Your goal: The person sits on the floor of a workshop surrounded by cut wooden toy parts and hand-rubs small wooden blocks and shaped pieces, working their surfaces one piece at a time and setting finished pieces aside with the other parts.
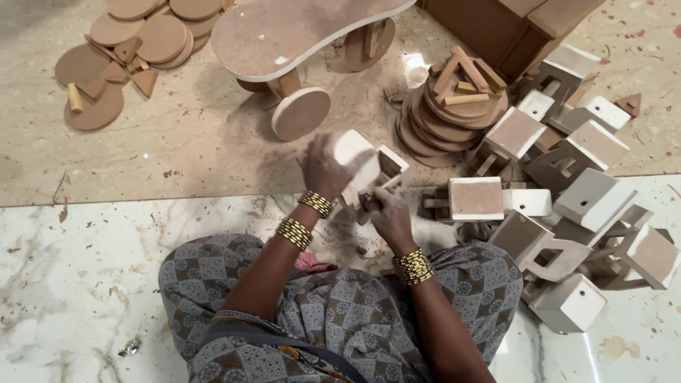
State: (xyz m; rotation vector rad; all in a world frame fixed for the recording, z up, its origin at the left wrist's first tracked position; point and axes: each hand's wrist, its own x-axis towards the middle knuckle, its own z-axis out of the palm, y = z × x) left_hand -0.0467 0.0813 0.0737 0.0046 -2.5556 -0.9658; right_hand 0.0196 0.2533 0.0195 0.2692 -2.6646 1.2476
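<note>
Holding: the left hand (325, 167) is wrapped round the top of a small white box-shaped wooden piece (374, 169), fingers closed on it; the view is blurred here, so the exact grip is hard to read.
Right hand (389, 213): fingers curled shut against the underside of the same piece, seemingly pinching a small brown part there.
Where the piece is: lifted above the lap, over the seam between the tan floor (177, 142) and the white marble floor (85, 269).
Open side: the piece shows a hollow cut-out face turned to the right; whether anything sits inside cannot be told.
Heap of like pieces (582, 206): white-faced hollow blocks, tumbled to the right, touching one another.
Stack of round discs (447, 117): brown, with loose sticks on top.
Second disc pile (142, 39): upper left, well apart.
Curved board on disc feet (298, 32): straight ahead.
Large brown box (511, 25): top right.
</note>
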